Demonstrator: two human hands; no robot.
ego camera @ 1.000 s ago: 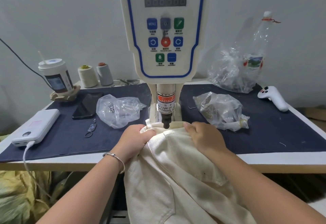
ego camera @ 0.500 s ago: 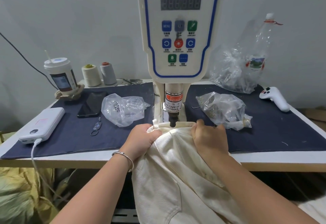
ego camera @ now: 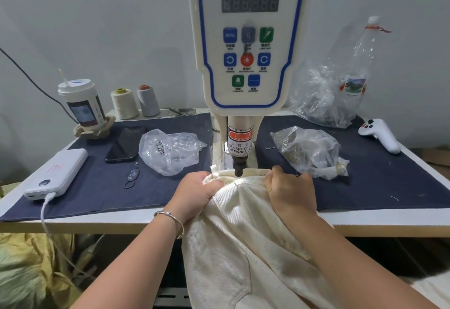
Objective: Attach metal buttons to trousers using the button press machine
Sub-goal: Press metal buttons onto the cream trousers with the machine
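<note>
Head view shows the left hand (ego camera: 197, 193) and right hand (ego camera: 289, 190) each gripping the trousers (ego camera: 243, 235) waistband either side of the button press machine (ego camera: 239, 162) punch, fabric drawn slightly tauter than before, apparently ready for pressing

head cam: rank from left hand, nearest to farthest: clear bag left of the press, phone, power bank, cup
From the left hand:
1. Clear bag, just up and left of it.
2. Phone, further left, past the bag.
3. Power bank, near the table's left edge.
4. Cup, back left corner.
</note>
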